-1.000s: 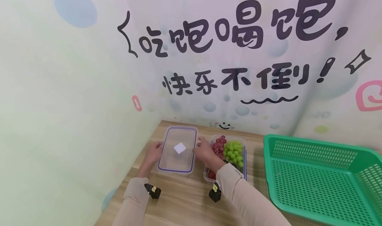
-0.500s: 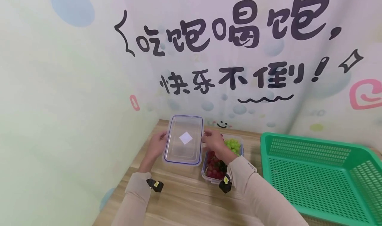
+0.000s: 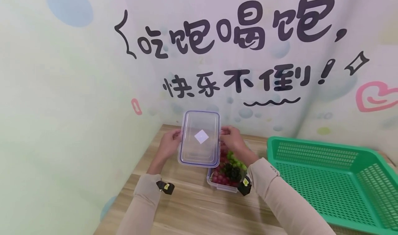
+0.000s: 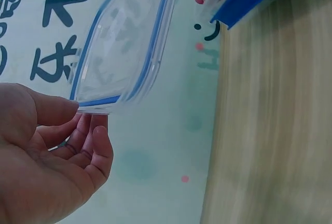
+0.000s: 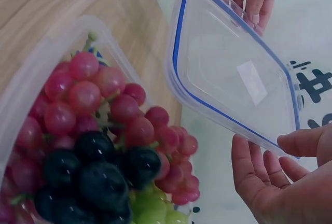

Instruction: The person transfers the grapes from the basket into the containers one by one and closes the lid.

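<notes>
A clear plastic lid [image 3: 199,148] with a blue sealing ring and a white diamond sticker is held up, tilted, between both hands. My left hand [image 3: 169,143] pinches its left edge, thumb on top and fingers beneath, as the left wrist view shows. On the opposite edge, my right hand [image 3: 234,142] grips it the same way. Below and to the right stands a clear container [image 3: 222,186] filled with red grapes [image 5: 85,97], dark grapes [image 5: 101,182] and green grapes [image 5: 150,206]. The lid overlaps the container's left part in the head view, and the right forearm hides some of its right side.
A large green plastic basket [image 3: 320,221] with slatted walls sits at the right of the wooden table [image 3: 186,207]. A printed fabric wall [image 3: 199,59] rises behind the table and along its left side.
Both hands have lifted the lid from the table at left, moving it up and rightward and tilting it. It now partly covers the grape container in the head view.
</notes>
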### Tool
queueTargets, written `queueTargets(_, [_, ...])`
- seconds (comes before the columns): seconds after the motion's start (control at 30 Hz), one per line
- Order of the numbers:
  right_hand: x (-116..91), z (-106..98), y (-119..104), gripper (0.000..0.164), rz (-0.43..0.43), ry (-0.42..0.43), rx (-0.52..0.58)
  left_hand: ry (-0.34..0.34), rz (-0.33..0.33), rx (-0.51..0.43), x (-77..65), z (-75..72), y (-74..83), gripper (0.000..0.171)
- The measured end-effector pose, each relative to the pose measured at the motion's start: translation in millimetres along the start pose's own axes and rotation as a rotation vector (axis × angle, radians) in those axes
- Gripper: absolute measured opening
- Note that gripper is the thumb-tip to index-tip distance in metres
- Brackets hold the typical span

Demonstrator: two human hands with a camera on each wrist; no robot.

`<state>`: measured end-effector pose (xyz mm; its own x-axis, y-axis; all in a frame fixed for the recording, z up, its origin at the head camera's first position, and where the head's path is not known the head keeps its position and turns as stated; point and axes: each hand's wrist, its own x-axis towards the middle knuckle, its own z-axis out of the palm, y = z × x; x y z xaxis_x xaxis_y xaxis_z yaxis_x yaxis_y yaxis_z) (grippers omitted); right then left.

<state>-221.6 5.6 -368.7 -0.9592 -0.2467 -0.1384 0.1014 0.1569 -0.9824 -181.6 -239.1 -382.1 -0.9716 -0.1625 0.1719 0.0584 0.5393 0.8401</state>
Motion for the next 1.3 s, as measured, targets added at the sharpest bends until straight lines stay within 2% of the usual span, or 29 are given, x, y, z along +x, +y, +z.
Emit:
queueTargets(0.23, [-3,-17,-8,0.042,-0.03,0.054,-0.028,0.008,0.066,0.022,2.6,4.7,18.8,0.029])
queueTargets(0.4, [-5,-30,-11,0.042,-0.051,0.072,-0.037,0.012,0.119,-0.006,5.1,9.3,28.6,0.028])
queueTargets(0.67, [-10,-48,-17,0.04,-0.09,0.103,-0.13,0.011,0.158,-0.036,9.0,18.4,41.9,0.028])
queueTargets(1.0, [-20,-69,-21,0.022,-0.203,0.129,-0.224,-0.007,0.21,-0.111,11.3,29.5,59.1,0.029])
queueTargets(1.3, [-25,-81,-20,0.014,-0.246,0.155,-0.31,-0.013,0.229,-0.094,13.9,42.0,63.4,0.024])
